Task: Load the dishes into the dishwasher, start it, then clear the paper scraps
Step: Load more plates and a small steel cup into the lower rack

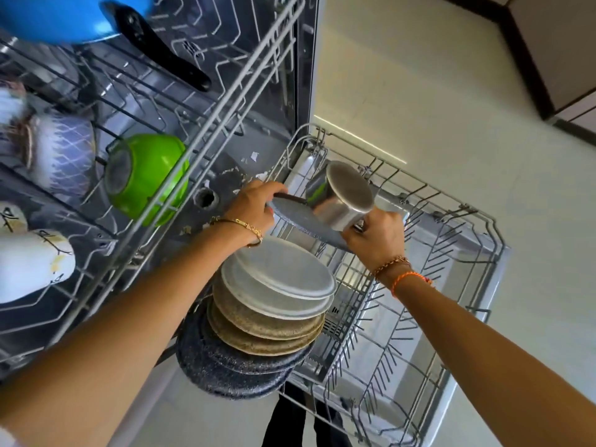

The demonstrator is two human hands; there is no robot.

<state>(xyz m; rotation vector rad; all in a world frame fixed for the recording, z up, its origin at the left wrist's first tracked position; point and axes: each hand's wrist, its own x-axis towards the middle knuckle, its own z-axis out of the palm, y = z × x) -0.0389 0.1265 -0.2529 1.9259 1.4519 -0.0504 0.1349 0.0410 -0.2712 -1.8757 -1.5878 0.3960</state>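
My left hand point(254, 208) grips the rim of a grey speckled plate point(300, 222) held over the pulled-out lower rack point(451, 285) of the dishwasher. My right hand point(375, 235) holds a steel cup point(342, 195), bottom facing me, just above that plate. Several plates point(274, 304) stand in a row in the lower rack below my left wrist: pale ones, tan ones and dark speckled ones. Paper scraps point(254, 156) lie on the dishwasher floor beyond my left hand.
The upper rack point(225, 108) at left holds a green bowl point(148, 175), a patterned bowl point(64, 153), white mugs point(32, 262) and a blue pan point(71, 17) with a black handle. The right half of the lower rack shows bare tines. Pale floor lies to the right.
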